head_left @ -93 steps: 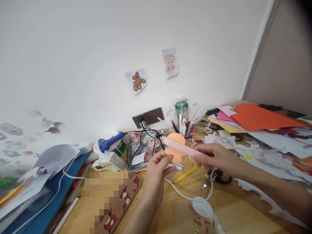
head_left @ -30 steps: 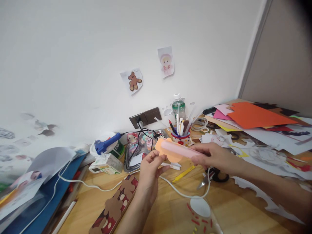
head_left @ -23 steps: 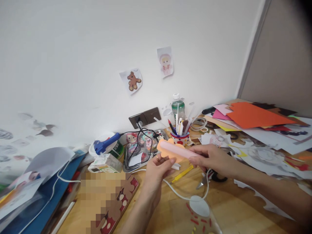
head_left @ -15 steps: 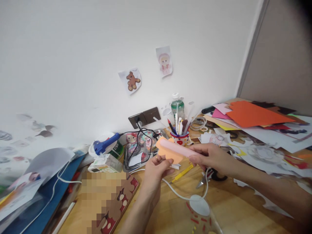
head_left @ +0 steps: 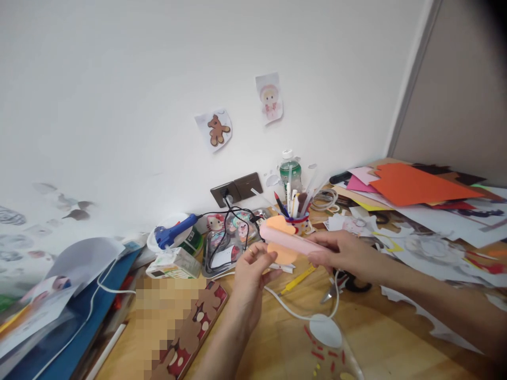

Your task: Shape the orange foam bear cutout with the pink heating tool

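A pale pink strip with a rounded end (head_left: 287,240) lies across an orange paper piece with scalloped edges (head_left: 283,256). My right hand (head_left: 340,250) pinches the strip's right end between thumb and fingers. On the other side, my left hand (head_left: 255,266) has its thumb and fingertips at the orange piece's lower left edge; the thumb touches or nearly touches it, and whether it grips is unclear. Both pieces are held above the wooden table (head_left: 289,343). Beneath them lie a yellow cutter (head_left: 297,281) and black-handled scissors (head_left: 354,283).
A blue glue gun (head_left: 176,230) rests on a white tub at the left. Behind my hands are a metal tray (head_left: 212,269), a cup of pens (head_left: 303,224) and a green-labelled bottle (head_left: 290,171). Coloured paper (head_left: 420,184) is piled at the right. A white cable (head_left: 283,309) crosses the table.
The orange piece has turned beneath the pink strip and now shows above and below it. My left fingers have shifted slightly off its left edge. The view has moved a little.
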`<action>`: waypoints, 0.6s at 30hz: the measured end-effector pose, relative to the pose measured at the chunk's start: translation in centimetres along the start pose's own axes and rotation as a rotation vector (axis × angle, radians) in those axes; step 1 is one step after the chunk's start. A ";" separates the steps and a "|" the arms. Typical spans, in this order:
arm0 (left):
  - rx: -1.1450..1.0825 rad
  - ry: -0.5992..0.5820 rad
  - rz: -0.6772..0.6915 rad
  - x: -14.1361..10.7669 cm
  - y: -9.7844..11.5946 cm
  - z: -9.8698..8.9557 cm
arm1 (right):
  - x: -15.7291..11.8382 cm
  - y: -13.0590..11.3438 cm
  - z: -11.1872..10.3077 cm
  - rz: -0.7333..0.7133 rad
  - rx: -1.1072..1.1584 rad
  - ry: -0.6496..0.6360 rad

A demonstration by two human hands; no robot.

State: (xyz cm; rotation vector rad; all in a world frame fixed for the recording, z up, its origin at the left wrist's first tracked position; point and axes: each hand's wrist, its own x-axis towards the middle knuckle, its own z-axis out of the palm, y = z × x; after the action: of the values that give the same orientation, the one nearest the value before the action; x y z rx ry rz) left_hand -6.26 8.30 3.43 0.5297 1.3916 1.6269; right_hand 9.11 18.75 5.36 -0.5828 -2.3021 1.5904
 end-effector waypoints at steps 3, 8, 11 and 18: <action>0.060 -0.046 -0.050 0.1 -0.8 0.3 | 0.0 0.1 0.6 -0.001 -0.010 0.012; 0.104 -0.075 -0.072 0.2 -1.2 0.3 | -0.1 0.1 0.5 -0.002 -0.022 0.018; 0.104 -0.076 -0.060 0.2 -0.8 0.1 | -0.2 0.0 0.2 0.005 -0.001 0.032; 0.071 -0.073 -0.019 -0.3 0.7 -0.2 | -0.2 0.0 -0.6 -0.021 -0.047 0.104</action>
State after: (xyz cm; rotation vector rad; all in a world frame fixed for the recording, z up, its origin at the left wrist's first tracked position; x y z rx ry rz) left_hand -6.53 7.95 4.10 0.6098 1.3994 1.5328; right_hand 9.56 19.15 5.55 -0.6352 -2.2667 1.4649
